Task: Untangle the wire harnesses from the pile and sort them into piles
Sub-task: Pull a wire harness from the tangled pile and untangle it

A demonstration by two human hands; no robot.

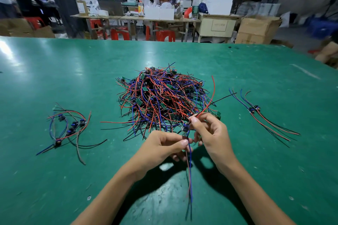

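— Looking from the left, what do you see on the green table (54,71)?

— On the left lies a small sorted pile (70,127) of harnesses, a bit loopy. In the middle sits the big tangled pile (161,97), all red, blue and black wires with little green boards. On the far right is another small pile (259,115), laid out straighter.

— And the hands?

— Near the middle, just this side of the big pile. The left hand (161,144) has its fingers curled and pinches the blue and red wires that hang down toward the near edge. The right hand (210,133) pinches the red and black wires going up. Between them hangs the one harness (185,128), with its small dark block.

— Is it free?

— I think nearly. Its upper wires seem to touch the big pile, but I cannot tell if they are caught.

— How will it feel?

— Very light and bendy, I guess. The wires flop and snag on others. Holding close to the little block looks best, and pulling slowly, so thin wires do not tear off
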